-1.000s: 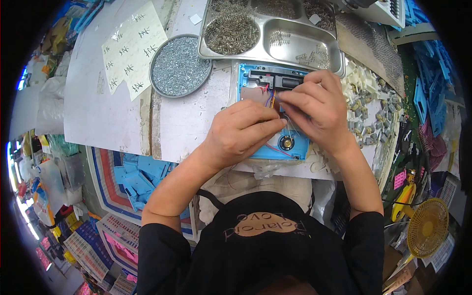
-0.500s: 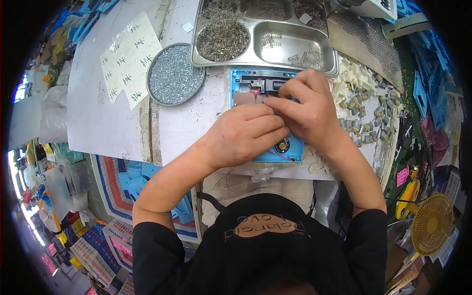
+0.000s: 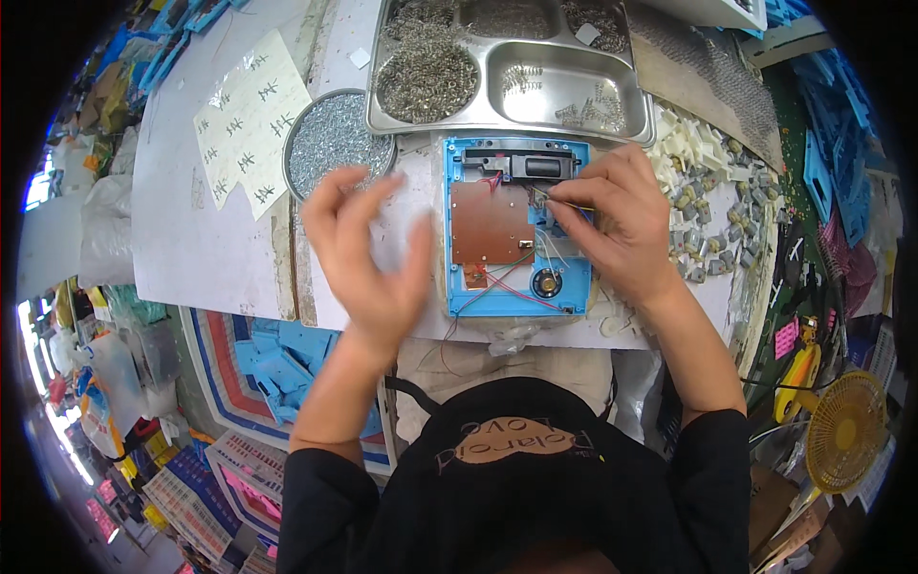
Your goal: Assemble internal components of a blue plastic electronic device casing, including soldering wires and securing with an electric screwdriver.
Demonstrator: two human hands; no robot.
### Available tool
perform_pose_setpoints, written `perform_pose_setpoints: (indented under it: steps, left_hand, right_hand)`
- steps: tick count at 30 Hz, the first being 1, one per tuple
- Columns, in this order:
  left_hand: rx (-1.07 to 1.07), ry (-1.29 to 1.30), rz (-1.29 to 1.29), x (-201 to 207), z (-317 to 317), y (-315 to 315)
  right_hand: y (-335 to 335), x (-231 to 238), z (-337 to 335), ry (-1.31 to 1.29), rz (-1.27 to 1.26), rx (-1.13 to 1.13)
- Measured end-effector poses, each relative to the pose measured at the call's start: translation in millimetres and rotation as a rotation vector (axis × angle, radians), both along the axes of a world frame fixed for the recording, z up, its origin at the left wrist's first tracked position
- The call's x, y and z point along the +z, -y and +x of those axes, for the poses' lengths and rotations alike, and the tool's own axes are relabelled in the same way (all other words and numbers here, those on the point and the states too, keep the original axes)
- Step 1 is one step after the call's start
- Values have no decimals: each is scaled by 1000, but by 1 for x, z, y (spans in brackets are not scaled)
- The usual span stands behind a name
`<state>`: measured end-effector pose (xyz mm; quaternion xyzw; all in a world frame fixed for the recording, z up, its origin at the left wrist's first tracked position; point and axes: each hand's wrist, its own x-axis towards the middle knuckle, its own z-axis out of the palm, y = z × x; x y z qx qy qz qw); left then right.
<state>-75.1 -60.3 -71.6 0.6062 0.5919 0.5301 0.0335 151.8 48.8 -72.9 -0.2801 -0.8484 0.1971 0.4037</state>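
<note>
A blue plastic housing (image 3: 464, 304) lies on the table in front of me. Fixed in it are a brown circuit board (image 3: 488, 225), a black part (image 3: 542, 166) along the top, a small round speaker (image 3: 546, 282) and several thin wires (image 3: 507, 287). My right hand (image 3: 617, 220) is over the housing's right side, thumb and forefinger pinched on a thin wire. My left hand (image 3: 368, 258), smeared by motion, hovers left of the housing with fingers apart and nothing in them. Its fingertips overlap the near edge of a round dish of small screws (image 3: 335, 134).
A steel compartment tray (image 3: 564, 127) with springs stands beyond the housing. Pale plastic parts (image 3: 679, 153) and small grey pieces (image 3: 712, 230) are piled at right. A marked paper sheet (image 3: 251, 124) lies at left, a yellow fan (image 3: 845, 430) stands lower right, and blue parts (image 3: 277, 368) fill a bin below.
My left hand has left the housing and moved left to the screw dish, its fingers spreading. The circuit board now shows. My right hand stays near the housing's right side, slightly lower.
</note>
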Motion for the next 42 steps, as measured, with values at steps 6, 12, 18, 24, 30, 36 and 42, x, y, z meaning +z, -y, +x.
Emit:
perform_pose_setpoints:
  steps: [6, 12, 18, 24, 30, 36, 42]
  left_hand:
    - [-342, -8, -221, 26, 57, -24]
    - [-426, 122, -420, 16, 45, -44]
    - [-402, 359, -593, 21, 48, -43]
    - [-407, 243, -524, 14, 43, -42]
    - [-413, 61, -377, 17, 47, -42]
    - [-378, -181, -244, 15, 55, -45]
    - [-285, -253, -241, 9, 61, -52]
  right_hand:
    - [3, 12, 12, -71, -178, -8]
    - [5, 11, 17, -55, -376, -26]
    - [11, 9, 15, -99, -467, -54]
    - [32, 14, 64, 81, -102, -95]
    - [65, 3, 299, -765, -461, -912]
    - [43, -4, 420, -1126, -462, -928]
    - [50, 23, 422, -830, -299, -1265]
